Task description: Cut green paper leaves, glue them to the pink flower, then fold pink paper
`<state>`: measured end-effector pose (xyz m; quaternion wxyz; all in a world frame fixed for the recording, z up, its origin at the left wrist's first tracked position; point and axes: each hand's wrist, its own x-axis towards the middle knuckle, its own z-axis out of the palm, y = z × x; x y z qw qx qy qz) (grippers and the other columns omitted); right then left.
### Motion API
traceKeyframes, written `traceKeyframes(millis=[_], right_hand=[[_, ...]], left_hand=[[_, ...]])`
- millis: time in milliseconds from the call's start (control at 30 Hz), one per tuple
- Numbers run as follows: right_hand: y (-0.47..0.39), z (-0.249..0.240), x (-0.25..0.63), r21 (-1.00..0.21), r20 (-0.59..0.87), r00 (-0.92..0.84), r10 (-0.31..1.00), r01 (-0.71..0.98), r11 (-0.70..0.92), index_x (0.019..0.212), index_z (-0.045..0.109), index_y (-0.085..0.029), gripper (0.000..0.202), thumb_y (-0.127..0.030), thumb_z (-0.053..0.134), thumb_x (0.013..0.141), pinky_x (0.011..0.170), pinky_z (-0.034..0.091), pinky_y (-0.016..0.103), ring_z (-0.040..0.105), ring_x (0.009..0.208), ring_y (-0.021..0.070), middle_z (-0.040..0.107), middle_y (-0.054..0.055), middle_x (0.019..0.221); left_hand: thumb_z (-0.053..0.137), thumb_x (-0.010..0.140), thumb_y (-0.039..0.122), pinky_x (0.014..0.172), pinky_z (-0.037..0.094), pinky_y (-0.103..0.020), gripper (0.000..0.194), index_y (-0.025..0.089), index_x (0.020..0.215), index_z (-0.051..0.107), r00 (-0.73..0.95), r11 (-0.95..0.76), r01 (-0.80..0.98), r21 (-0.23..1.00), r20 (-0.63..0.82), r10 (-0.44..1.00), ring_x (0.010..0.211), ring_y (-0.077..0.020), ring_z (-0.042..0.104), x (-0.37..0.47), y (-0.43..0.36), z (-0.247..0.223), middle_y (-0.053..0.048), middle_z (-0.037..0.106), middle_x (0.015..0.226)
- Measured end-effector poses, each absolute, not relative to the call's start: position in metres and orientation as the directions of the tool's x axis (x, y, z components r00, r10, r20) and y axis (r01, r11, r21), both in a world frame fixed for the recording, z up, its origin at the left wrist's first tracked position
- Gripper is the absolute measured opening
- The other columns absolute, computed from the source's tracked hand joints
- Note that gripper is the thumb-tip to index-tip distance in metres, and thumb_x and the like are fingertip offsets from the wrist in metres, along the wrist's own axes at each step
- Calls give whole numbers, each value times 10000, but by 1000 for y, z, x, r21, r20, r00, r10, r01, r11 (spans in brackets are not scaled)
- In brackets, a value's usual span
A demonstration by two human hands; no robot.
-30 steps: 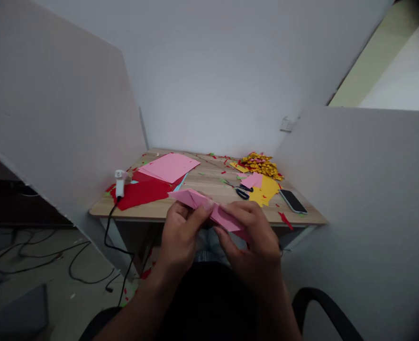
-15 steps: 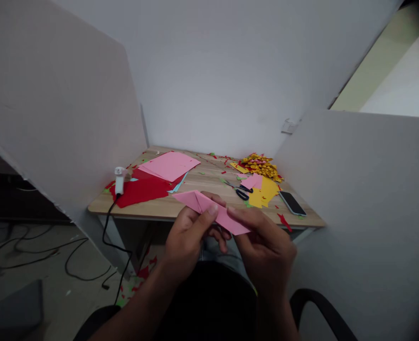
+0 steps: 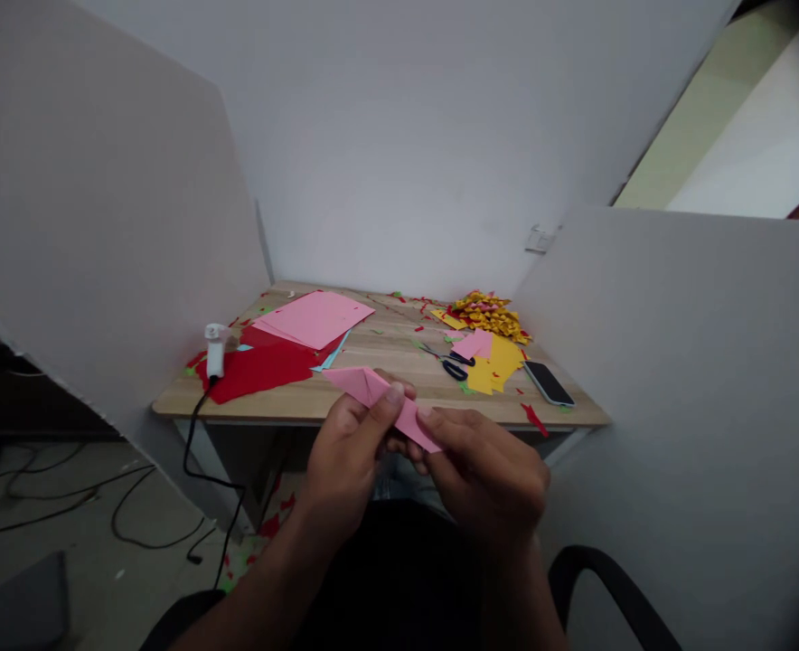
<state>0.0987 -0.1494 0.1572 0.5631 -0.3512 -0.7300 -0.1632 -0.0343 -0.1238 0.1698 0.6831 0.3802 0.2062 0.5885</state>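
Note:
A folded strip of pink paper (image 3: 359,383) is held in front of the table's near edge, its pointed end to the left and creases near that end. My left hand (image 3: 349,452) pinches its middle, thumb on top and fingers beneath. Around the lower right end, my right hand (image 3: 487,466) is closed with thumb and index finger, hiding the tip of the paper. Both hands are close together above my lap.
On the table (image 3: 399,348) lie pink sheets (image 3: 318,316), red paper (image 3: 257,371), scissors (image 3: 454,369), yellow paper (image 3: 501,362), a phone (image 3: 549,383) and a pile of folded yellow pieces (image 3: 491,315). A white device (image 3: 215,353) with a black cable stands at the left.
My right hand has moved left along the paper, nearer my left hand, and now covers more of its right end. The whole view has shifted slightly.

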Motion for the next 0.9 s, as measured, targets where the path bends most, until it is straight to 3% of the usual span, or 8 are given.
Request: traceKeyframes(millis=[167, 400, 533, 700, 900], right_hand=[[-146, 156, 111, -78, 902, -279, 331, 648, 758, 1203, 692, -220, 386, -29, 657, 869, 780, 630, 233, 756, 880, 127, 798, 30, 1010], [-146, 155, 111, -16, 930, -263, 258, 670, 742, 1181, 679, -217, 341, -42, 652, 890, 747, 630, 242, 751, 857, 131, 796, 35, 958], [-149, 155, 114, -76, 925, -241, 294, 641, 764, 1144, 681, -243, 347, -28, 674, 871, 733, 630, 232, 750, 860, 123, 794, 16, 985], [-153, 155, 118, -114, 901, -268, 342, 614, 781, 1268, 643, -293, 489, -18, 678, 865, 752, 642, 268, 741, 914, 131, 785, 11, 1077], [-158, 160, 120, -103, 865, -343, 368, 595, 797, 1222, 655, -261, 402, -31, 651, 892, 789, 627, 265, 730, 930, 129, 783, 25, 1062]], left_hand=[[838, 720, 460, 432, 503, -196, 395, 159, 823, 603, 235, -9, -582, 813, 179, 955, 486, -87, 558, -34, -118, 166, 52, 594, 609], [807, 748, 397, 471, 493, -191, 315, 149, 761, 612, 315, -95, -381, 919, 226, 922, 486, -93, 573, -39, -111, 161, 21, 621, 569], [796, 761, 408, 447, 452, -172, 312, 151, 794, 624, 324, -51, -407, 912, 196, 926, 452, -79, 542, -40, -112, 161, 42, 588, 519], [791, 774, 399, 469, 457, -174, 296, 154, 849, 641, 313, -26, -498, 867, 207, 927, 470, -80, 548, -39, -115, 163, 46, 589, 526], [831, 731, 326, 443, 451, -176, 274, 169, 807, 620, 320, -58, -483, 874, 238, 917, 472, -68, 518, -40, -119, 164, 52, 593, 602]])
